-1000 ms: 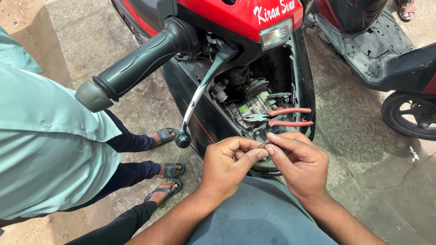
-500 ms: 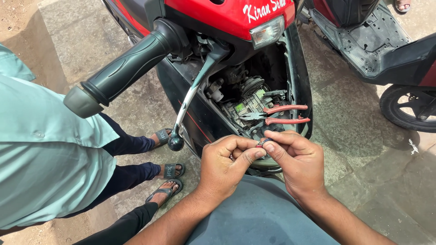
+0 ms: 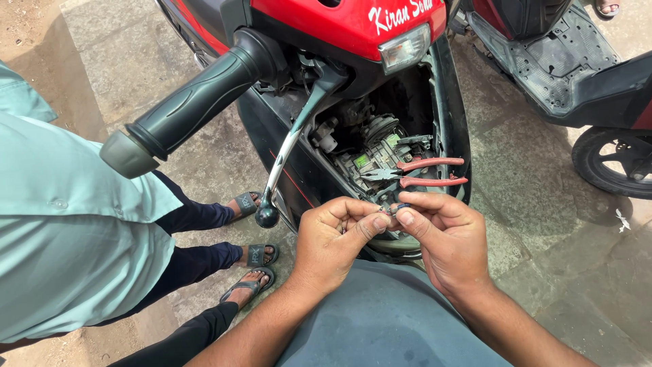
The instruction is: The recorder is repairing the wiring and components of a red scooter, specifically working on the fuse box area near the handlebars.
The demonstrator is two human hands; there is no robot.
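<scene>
From the head view, your left hand and right hand meet fingertip to fingertip, both pinched narrow on a small bluish metal part. It sits just below the red-handled pliers resting in the red scooter's opened front panel.

— What are the hands doing?
— The left hand and right hand meet fingertip to fingertip, pinching a small metal part, too small to make out, just in front of the red scooter with its front panel open.

— And inside the opening?
— Red-handled pliers rest across the exposed wiring and parts, just above the hands.

— Anything nearer the camera?
— The black handlebar grip and silver brake lever. At left stands a person in a pale green shirt wearing sandals
</scene>
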